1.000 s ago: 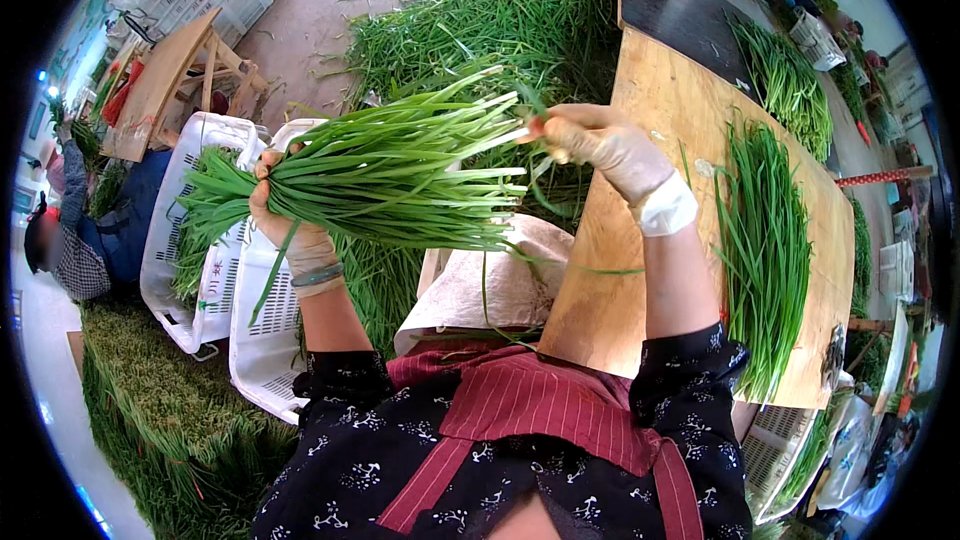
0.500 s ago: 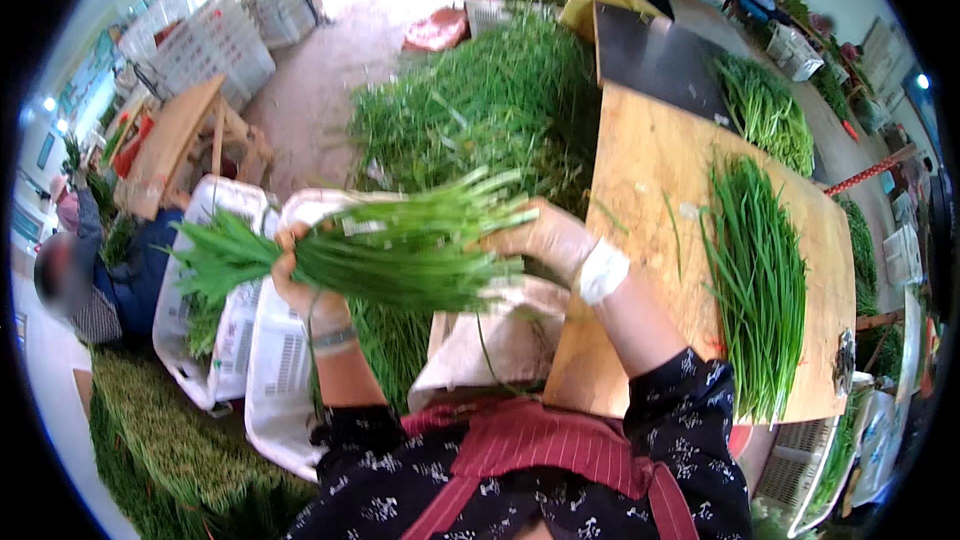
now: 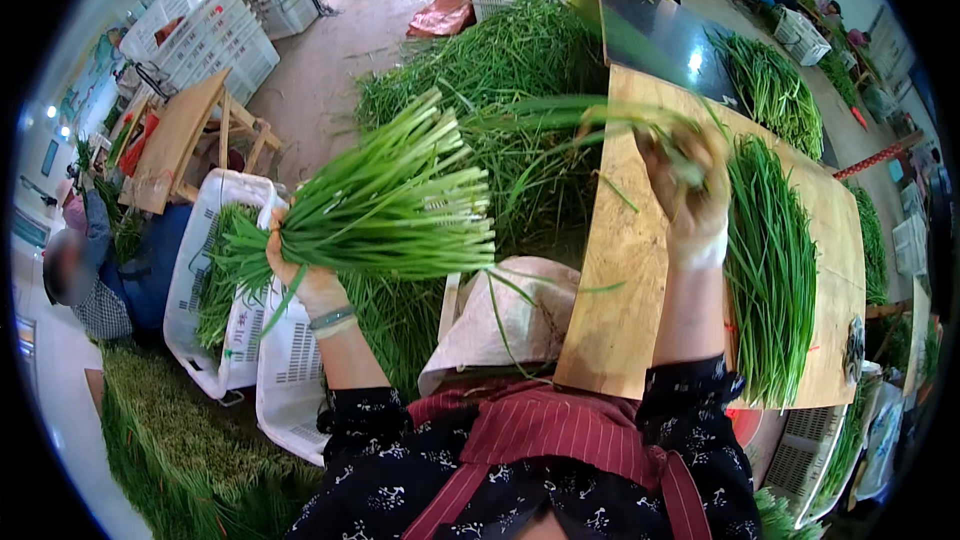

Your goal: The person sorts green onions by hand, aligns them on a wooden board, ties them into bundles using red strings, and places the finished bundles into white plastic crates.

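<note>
My left hand (image 3: 308,283) is wrapped round a thick bunch of garlic chives (image 3: 400,205), their pale cut ends fanned out toward the right. A few stray blades hang down from the bunch. My right hand (image 3: 688,180), raised over the wooden table (image 3: 620,280), is partly smeared by motion. Its curled fingers grip some loose chive leaves (image 3: 600,118), which trail off to the left. Beside that hand, on the table's right side, lies a long row of garlic chives (image 3: 768,275).
A big heap of loose greens (image 3: 490,70) lies on the floor ahead. White plastic crates (image 3: 275,365) stand at my left, with a pale sack (image 3: 515,325) before me. Another person (image 3: 120,270) works at far left. More greens (image 3: 770,90) lie beyond on a dark board (image 3: 650,30).
My right hand has moved from the bunch's cut ends up and right over the table, pulling loose leaves along. The bunch in my left hand has tilted and its ends have spread.
</note>
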`<state>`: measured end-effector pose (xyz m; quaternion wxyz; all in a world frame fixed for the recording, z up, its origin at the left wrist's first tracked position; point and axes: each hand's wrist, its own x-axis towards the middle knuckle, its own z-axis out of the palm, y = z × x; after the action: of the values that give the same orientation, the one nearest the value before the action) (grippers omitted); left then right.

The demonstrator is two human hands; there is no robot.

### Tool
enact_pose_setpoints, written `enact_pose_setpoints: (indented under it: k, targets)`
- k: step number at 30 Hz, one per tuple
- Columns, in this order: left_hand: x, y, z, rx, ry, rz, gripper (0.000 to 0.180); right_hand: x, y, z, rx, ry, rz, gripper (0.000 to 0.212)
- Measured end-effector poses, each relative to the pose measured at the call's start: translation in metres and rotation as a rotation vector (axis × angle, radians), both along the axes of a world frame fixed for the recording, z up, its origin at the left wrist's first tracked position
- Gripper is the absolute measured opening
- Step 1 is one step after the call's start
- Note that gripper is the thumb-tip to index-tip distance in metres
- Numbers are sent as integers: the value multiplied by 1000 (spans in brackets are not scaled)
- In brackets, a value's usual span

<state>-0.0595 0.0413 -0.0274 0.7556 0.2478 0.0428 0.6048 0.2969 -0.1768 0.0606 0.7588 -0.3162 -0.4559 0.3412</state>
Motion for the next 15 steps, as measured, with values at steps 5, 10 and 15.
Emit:
enact_pose_setpoints:
  k: [5,10,15]
  targets:
    - [6,4,1,-4,-25,28,24,19,25,-27,-994,-1447,-515,62]
    - [14,-1,-1,22,10,-29,22,-61,48,-18,-679,-640,228,73]
    - [17,-1,4,68,37,-49,23,-64,47,-4,-593,-172,121,21]
